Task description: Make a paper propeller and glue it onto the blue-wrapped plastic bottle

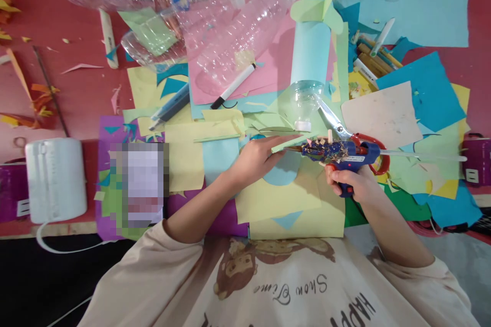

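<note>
In my right hand (351,181) is a blue hot glue gun (351,158), its body littered with paper scraps and a long clear glue stick (429,156) jutting from its back end. My left hand (261,156) grips a light green paper piece (293,141), seen nearly edge-on; its fingers are partly hidden behind it. The gun's nozzle touches or nearly touches this paper. Just beyond lies a plastic bottle (307,99) wrapped in light blue paper, with pale green petal-like pieces (307,10) at its far end. Red-handled scissors (337,125) rest beside it, partly behind the gun.
Clear plastic bottles (245,36) lie across the back on pink paper. A black-and-white marker (233,86) and a grey-blue pen (171,104) rest nearby. Coloured paper (425,92) covers the right side. A white power strip (56,179) stands at the left edge.
</note>
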Demonstrator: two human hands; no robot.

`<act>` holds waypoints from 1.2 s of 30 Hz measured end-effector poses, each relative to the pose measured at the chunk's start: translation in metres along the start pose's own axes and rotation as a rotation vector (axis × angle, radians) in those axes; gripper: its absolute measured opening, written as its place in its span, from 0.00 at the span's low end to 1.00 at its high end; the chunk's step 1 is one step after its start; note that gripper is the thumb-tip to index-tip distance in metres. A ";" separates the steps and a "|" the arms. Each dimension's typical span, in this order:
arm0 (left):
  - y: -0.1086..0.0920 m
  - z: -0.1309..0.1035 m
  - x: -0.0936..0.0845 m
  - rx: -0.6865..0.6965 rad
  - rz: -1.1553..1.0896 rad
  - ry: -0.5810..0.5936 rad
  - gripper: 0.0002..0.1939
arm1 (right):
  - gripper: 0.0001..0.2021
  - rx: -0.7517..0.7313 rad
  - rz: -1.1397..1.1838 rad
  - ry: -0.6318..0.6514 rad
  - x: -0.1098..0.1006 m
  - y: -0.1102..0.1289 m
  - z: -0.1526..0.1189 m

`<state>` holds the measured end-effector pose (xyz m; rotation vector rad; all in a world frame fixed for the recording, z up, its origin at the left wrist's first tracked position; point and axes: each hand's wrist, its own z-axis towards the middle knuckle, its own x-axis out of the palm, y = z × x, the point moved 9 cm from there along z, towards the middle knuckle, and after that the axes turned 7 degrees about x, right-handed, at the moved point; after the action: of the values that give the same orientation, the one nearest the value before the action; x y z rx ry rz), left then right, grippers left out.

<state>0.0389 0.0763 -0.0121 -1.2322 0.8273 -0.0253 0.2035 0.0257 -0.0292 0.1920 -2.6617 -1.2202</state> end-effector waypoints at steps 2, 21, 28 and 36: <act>0.000 0.000 0.000 -0.002 0.000 -0.004 0.23 | 0.07 -0.003 -0.003 -0.015 -0.001 0.001 0.000; -0.003 -0.001 -0.003 0.029 0.043 -0.035 0.22 | 0.05 -0.050 0.053 -0.047 -0.010 0.002 -0.003; -0.003 -0.001 -0.004 0.063 0.031 -0.061 0.20 | 0.06 -0.037 0.037 -0.076 -0.013 0.003 -0.004; -0.005 -0.001 -0.006 0.097 0.033 -0.110 0.19 | 0.06 0.003 0.025 -0.116 -0.021 -0.002 -0.005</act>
<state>0.0359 0.0758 -0.0048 -1.1186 0.7424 0.0285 0.2247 0.0250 -0.0305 0.0914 -2.7556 -1.2557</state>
